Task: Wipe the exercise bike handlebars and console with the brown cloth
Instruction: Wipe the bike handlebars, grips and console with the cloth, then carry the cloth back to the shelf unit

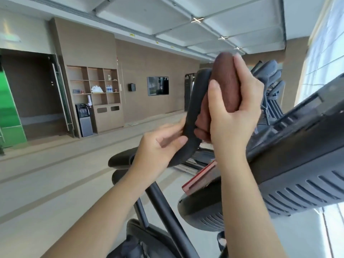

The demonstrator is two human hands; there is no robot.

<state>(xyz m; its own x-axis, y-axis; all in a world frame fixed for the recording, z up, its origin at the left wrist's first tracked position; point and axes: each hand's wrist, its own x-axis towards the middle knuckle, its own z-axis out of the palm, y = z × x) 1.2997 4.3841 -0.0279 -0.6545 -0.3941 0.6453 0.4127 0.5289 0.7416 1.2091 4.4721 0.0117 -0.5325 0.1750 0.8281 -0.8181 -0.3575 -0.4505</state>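
The black curved handlebar (191, 116) of the exercise bike rises in the middle of the view. My right hand (236, 112) grips the brown cloth (226, 84), which is wrapped round the upper end of the handlebar. My left hand (160, 148) holds the handlebar lower down, thumb and fingers curled round the bar. The bike's dark grey console (297, 138) slants across the right side, its vented underside facing me. The part of the handlebar under the cloth is hidden.
A black frame tube (167, 211) and dark seat parts lie below my arms. More exercise machines (270, 84) stand behind the console by the windows. At the far left are wooden shelves (95, 86), a water dispenser (83, 120) and open floor.
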